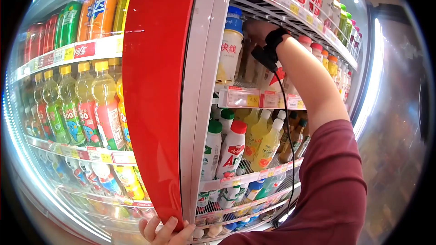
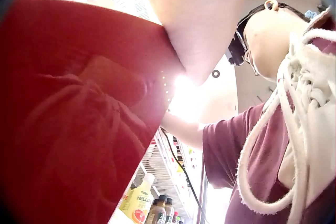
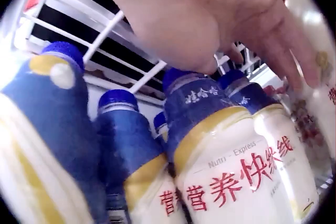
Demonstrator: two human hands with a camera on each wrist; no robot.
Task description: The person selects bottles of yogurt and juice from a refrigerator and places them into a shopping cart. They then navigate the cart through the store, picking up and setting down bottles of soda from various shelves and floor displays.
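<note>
Elbow-deep in the drinks fridge [image 1: 371, 77]

Left hand [image 1: 165, 232] grips the red door [image 1: 156, 109] low down, probably to hold it open. Right hand [image 3: 226, 24] is at a white bottle [image 3: 313, 19], right of the blue-capped bottles [image 3: 226, 176]; can't tell if it's gripping.

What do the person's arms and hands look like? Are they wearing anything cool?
The left hand and right hand show no gloves. The right arm has a short, wrinkly maroon sleeve. Near that wrist are a black strap and a little black device, with a thin black cable trailing from it. I can't make out the left sleeve.
</note>
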